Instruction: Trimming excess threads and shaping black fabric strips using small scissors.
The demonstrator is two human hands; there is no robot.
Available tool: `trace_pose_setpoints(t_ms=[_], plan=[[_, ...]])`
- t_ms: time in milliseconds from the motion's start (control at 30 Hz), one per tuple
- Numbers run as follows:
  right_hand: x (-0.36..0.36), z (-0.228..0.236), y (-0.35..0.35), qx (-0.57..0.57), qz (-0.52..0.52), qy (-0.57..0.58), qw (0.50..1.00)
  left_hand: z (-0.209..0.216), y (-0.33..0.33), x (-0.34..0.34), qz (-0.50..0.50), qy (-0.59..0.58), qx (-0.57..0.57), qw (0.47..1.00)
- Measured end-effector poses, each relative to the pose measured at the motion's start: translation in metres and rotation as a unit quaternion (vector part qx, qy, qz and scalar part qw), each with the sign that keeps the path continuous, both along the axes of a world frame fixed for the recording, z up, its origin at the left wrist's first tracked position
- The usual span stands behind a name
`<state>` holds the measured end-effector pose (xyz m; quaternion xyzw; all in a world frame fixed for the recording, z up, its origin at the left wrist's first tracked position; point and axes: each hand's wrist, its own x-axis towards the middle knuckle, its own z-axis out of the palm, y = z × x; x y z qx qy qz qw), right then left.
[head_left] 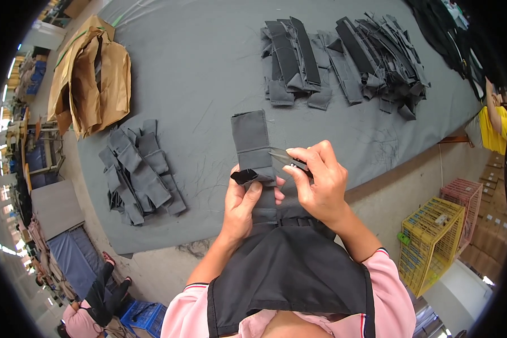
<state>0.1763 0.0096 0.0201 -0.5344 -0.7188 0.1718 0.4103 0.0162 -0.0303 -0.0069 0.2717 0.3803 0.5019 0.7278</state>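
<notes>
1. Head view: the left hand (240, 207) grips a grey cloth strip (250, 132) over the table's (174, 73) near edge.
2. The right hand (324, 183) grasps small snips (284, 158), blades at the strip's right edge.
3. A pile of strips (143, 177) lies leftward.

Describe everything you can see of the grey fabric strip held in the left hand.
The grey fabric strip looks like woven cloth: long, flat, squared at its far end, with a seam across it. Nearer the wearer, a folded part gapes, showing black inside. It points away from the body. The left hand pinches it, thumb on top. Thread snips in the right hand point at its right edge; contact is unclear.
</notes>
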Motion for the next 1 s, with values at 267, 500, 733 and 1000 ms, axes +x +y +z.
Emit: trace_pose_setpoints(t_ms=[267,500,733,1000], plan=[[0.001,-0.011,0.002,0.086,0.007,-0.034,0.996,0.004,-0.002,0.0,-0.012,-0.02,-0.016,1.0],[0.006,-0.006,-0.002,0.085,0.012,-0.086,0.993,0.004,-0.003,0.0,-0.013,-0.026,-0.039,0.999],[0.006,0.003,-0.005,-0.041,-0.008,0.027,0.999,0.002,-0.001,0.001,-0.013,0.031,0.013,0.999],[0.014,-0.01,0.004,-0.452,0.056,0.448,0.77,0.007,0.0,-0.004,-0.015,-0.042,-0.054,0.998]])
